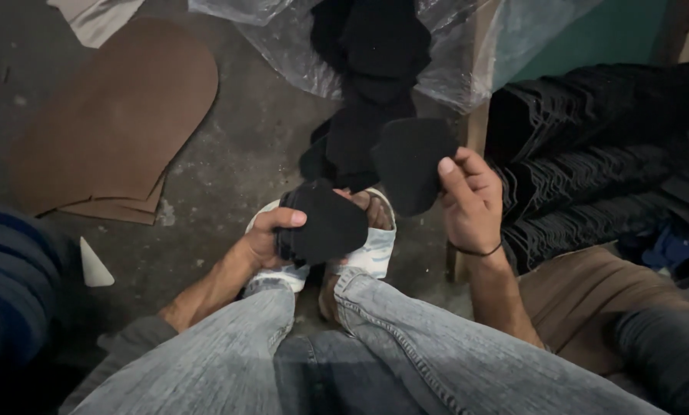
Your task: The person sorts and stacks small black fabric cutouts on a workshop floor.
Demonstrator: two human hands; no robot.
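My left hand point(271, 234) grips a thick stack of black rounded cut pieces point(325, 224), held low over my feet. My right hand point(469, 201) pinches a single black rounded piece point(410, 160) by its right edge, raised a little above and to the right of the stack. The two hands are apart, with the single piece near the stack's upper right. My legs in light blue jeans point(375, 346) stretch forward below both hands.
Brown card cut-outs point(117, 115) lie on the grey floor at left. A clear plastic bag point(298, 46) holding black pieces sits ahead. Rows of stacked black pieces point(590, 169) fill the right. A white sandal point(371, 250) is under my hands. A blue sleeve point(10, 284) shows at left.
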